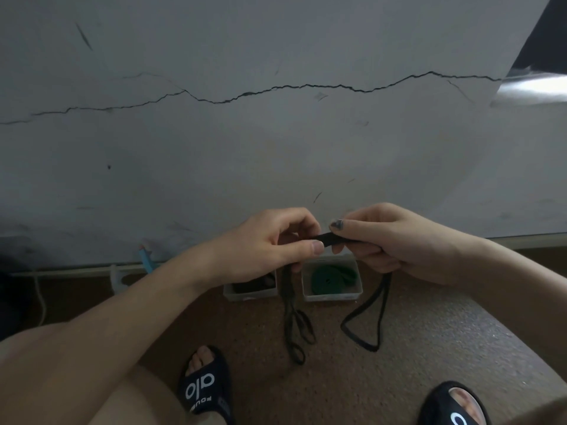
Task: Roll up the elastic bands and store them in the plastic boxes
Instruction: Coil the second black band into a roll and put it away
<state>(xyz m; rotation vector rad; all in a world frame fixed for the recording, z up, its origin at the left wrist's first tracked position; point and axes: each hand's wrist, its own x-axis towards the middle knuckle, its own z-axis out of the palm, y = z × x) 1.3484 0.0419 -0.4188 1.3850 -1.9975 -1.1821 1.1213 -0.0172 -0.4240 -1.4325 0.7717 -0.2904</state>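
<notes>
Head view: left hand and right hand meet at centre, each pinching the black elastic band.

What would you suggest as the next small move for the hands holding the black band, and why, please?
Probably start turning the pinched end over on itself. Both the left hand and the right hand pinch the black elastic band flat between them, with no coil showing yet, and its loose loop hangs down to the floor.
</notes>
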